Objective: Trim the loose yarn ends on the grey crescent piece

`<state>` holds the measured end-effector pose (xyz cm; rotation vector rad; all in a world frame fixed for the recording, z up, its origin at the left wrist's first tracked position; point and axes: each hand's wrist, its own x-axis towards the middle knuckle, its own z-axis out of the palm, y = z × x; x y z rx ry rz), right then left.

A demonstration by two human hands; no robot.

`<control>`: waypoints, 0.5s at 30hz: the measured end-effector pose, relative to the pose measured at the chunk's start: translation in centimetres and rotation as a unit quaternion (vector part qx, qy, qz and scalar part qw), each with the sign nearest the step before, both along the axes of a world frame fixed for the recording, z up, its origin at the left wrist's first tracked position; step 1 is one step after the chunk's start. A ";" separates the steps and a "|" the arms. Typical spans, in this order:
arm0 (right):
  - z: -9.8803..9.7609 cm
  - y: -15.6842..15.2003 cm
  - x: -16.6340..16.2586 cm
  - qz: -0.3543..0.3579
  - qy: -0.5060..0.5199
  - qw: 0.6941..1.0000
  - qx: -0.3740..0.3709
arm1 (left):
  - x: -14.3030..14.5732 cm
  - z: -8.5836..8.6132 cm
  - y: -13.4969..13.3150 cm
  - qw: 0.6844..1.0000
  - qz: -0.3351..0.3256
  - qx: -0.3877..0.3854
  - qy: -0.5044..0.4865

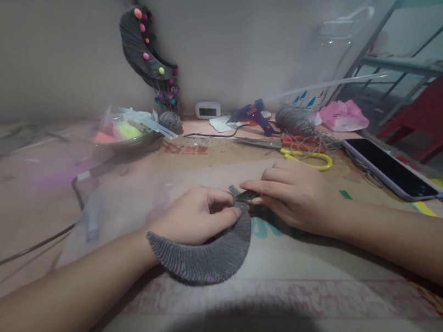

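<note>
A grey yarn-wrapped crescent [210, 259] lies on the cardboard sheet [289, 283] in front of me. My left hand [196, 217] rests over its inner curve with fingers curled, pinching the crescent near its upper tip. My right hand [296, 193] is closed at that same tip, thumb and fingers pinching a small dark piece [246, 195] that I cannot make out clearly. The two hands almost touch at the tip.
Yellow-handled scissors [307, 156], a blue glue gun [253, 114], grey yarn balls [293, 120] [170, 121], a phone [390, 168], pink plastic [343, 116] and a bowl of supplies [125, 133] lie behind my hands. A finished crescent with coloured beads [146, 49] leans on the wall.
</note>
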<state>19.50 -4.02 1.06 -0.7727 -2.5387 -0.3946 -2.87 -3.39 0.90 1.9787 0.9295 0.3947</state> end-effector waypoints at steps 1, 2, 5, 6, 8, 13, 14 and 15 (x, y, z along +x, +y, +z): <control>0.0 0.0 0.0 -0.001 -0.001 1.000 -0.002 | 0.0 0.0 0.0 1.000 -0.001 0.003 0.001; 0.0 0.0 0.1 -0.001 -0.003 1.000 -0.005 | 0.0 0.0 0.0 1.000 -0.001 0.007 0.002; 0.0 0.1 0.1 0.000 -0.001 1.000 -0.023 | 0.0 0.1 0.1 1.000 -0.002 0.016 0.004; 0.0 0.1 0.1 0.002 0.002 1.000 -0.030 | 0.0 0.1 0.1 1.000 -0.002 0.019 0.005; 0.0 0.2 0.1 0.005 0.009 0.999 -0.039 | 0.0 0.1 0.1 1.000 -0.003 0.025 0.009; -0.1 0.3 0.0 0.016 0.027 0.997 -0.064 | 0.0 -0.1 0.1 1.000 -0.007 0.020 0.004; -0.1 0.3 0.0 0.017 0.030 0.997 -0.066 | -0.1 -0.1 0.1 1.000 -0.009 0.016 0.001; -0.1 0.3 0.0 0.018 0.032 0.997 -0.067 | -0.1 -0.1 0.0 1.000 -0.011 0.013 -0.001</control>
